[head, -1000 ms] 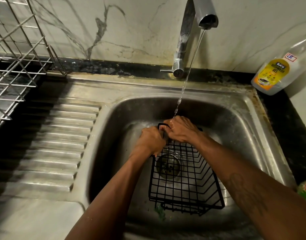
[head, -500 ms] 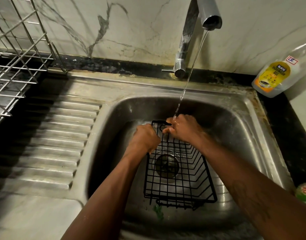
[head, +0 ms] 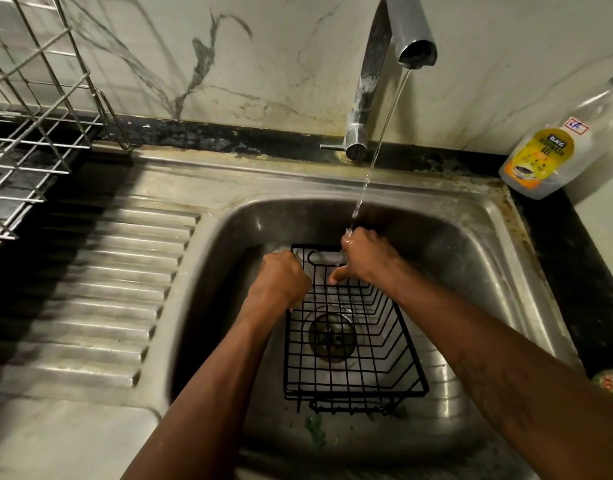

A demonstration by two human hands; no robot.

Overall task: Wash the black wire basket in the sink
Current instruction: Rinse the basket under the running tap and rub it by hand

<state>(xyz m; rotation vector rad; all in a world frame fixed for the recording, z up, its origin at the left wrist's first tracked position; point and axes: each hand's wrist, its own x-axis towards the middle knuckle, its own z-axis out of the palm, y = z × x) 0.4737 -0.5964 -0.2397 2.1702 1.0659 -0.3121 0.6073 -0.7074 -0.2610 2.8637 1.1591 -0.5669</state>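
Note:
The black wire basket [head: 353, 344] sits in the steel sink [head: 471, 258], over the drain, open side up. My left hand [head: 280, 282] grips the basket's left rim near its far corner. My right hand [head: 365, 258] holds the far rim, thumb pointing down inside the wires. A thin stream from the tap [head: 388, 74] lands on my right hand's knuckles and runs onto the basket's far end.
A ribbed draining board [head: 100, 289] lies left of the sink, with a silver wire dish rack [head: 28, 109] at the far left. A dishwash gel bottle [head: 554, 150] leans at the right corner. Green bits [head: 315, 431] lie on the sink floor near the front.
My hands have spread apart along the far rim. The basket has swung straighter and shifted slightly, and the handle loop at its far end now shows between my hands.

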